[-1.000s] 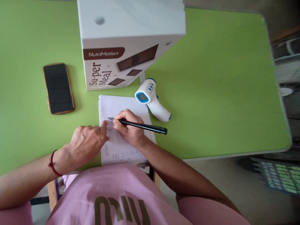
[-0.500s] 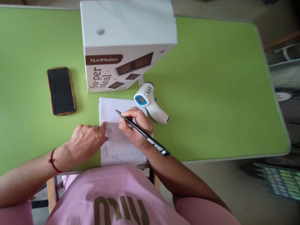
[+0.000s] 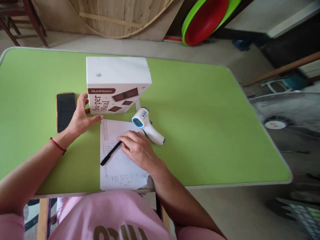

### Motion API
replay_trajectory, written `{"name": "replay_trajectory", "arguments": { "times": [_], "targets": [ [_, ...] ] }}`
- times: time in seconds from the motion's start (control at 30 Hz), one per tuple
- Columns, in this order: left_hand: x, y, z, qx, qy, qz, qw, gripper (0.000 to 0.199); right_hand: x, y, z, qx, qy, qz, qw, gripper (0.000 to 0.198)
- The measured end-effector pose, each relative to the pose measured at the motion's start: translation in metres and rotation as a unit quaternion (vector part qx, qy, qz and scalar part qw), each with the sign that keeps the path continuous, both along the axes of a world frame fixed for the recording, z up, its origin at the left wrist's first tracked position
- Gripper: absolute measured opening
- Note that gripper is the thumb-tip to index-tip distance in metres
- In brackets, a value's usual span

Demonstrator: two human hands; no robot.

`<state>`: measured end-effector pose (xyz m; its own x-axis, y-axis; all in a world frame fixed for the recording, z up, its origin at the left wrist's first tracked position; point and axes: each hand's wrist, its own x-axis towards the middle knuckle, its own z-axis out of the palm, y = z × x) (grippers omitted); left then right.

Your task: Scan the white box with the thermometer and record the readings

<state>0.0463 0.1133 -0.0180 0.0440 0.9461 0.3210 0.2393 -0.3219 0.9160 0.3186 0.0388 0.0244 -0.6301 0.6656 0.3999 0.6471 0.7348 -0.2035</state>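
My left hand (image 3: 81,116) is at the near left corner of a white NutriMotion box (image 3: 119,70). Its fingers are apart, with the fingertips beside the box's left side and the thumb stretched along its bottom front edge, by the paper's top corner. My right hand (image 3: 137,146) rests on the white paper (image 3: 125,168), fingers curled over the upper end of a black pen (image 3: 110,154). The pen slants down to the left across the sheet. A white and blue infrared thermometer (image 3: 148,126) lies just above my right hand, touching or overlapping the paper's edge.
A phone (image 3: 65,111) in a brown-edged case lies left of the box on the green table (image 3: 212,133). Behind the table are a wooden chair (image 3: 30,20), a round wooden board (image 3: 120,16) and red and green basins (image 3: 207,21). A fan (image 3: 275,124) stands at the right.
My left hand has moved from the paper up to the box. My right hand has lowered, and the pen has turned from writing position to point down-left. The view has tilted up, showing more background.
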Motion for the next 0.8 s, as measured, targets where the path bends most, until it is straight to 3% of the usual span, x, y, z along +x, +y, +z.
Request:
{"name": "replay_trajectory", "arguments": {
  "times": [0.1, 0.2, 0.3, 0.37, 0.53, 0.67, 0.73, 0.8],
  "targets": [
    [0.008, 0.001, 0.001, -0.018, -0.016, -0.027, 0.999, 0.092, 0.012, 0.009, -0.003, 0.023, 0.084, -0.058, 0.994, 0.027],
    [0.015, 0.003, 0.006, -0.012, 0.011, 0.034, 0.999, 0.090, 0.037, 0.020, -0.009, 0.015, 0.085, -0.186, 0.979, 0.034],
    [0.018, 0.010, 0.010, -0.016, 0.032, 0.050, 0.998, 0.077, 0.060, 0.028, -0.019, -0.059, 0.014, -0.274, 0.960, 0.053],
    [0.018, 0.014, 0.013, -0.040, 0.032, 0.051, 0.997, 0.076, 0.067, 0.030, -0.025, -0.116, -0.009, -0.293, 0.949, 0.053],
    [0.017, 0.007, 0.022, -0.045, 0.071, 0.103, 0.991, 0.082, 0.063, 0.036, -0.024, -0.197, 0.073, -0.358, 0.910, 0.047],
    [0.021, -0.008, 0.036, -0.029, 0.024, 0.084, 0.996, 0.085, 0.045, 0.031, -0.003, -0.201, 0.336, -0.312, 0.866, 0.045],
    [0.024, -0.015, 0.043, -0.035, -0.012, 0.067, 0.997, 0.083, 0.030, 0.021, 0.008, -0.220, 0.487, -0.235, 0.812, 0.041],
    [0.027, -0.020, 0.048, -0.051, -0.040, 0.052, 0.997, 0.083, 0.013, 0.008, 0.018, -0.292, 0.569, -0.134, 0.757, 0.041]
  ]
}}
